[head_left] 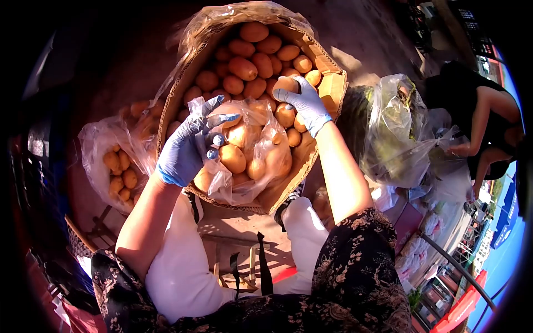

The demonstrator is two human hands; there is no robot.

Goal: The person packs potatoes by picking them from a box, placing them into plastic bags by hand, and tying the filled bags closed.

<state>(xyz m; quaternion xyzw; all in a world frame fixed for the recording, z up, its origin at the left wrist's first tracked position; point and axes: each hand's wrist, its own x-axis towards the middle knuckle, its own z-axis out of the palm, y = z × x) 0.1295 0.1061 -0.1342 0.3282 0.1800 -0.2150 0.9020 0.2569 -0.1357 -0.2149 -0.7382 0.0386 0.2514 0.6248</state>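
A cardboard box (333,89) full of orange, oval fruit (242,67) stands in front of me. A clear plastic bag (244,180) with several of the fruit inside lies in the near part of the box. My left hand (191,141), in a blue glove, is over the left side of this bag, its fingers apart and nothing held between them. My right hand (307,102), gloved too, has its fingers round one fruit (286,86) above the pile at the right side of the box.
Left of the box sits another clear bag (105,139) with orange fruit. On the right is a clear bag (391,133) with green produce. Another person (483,105) in dark clothes reaches toward it. A wooden stool frame (252,269) is between my legs.
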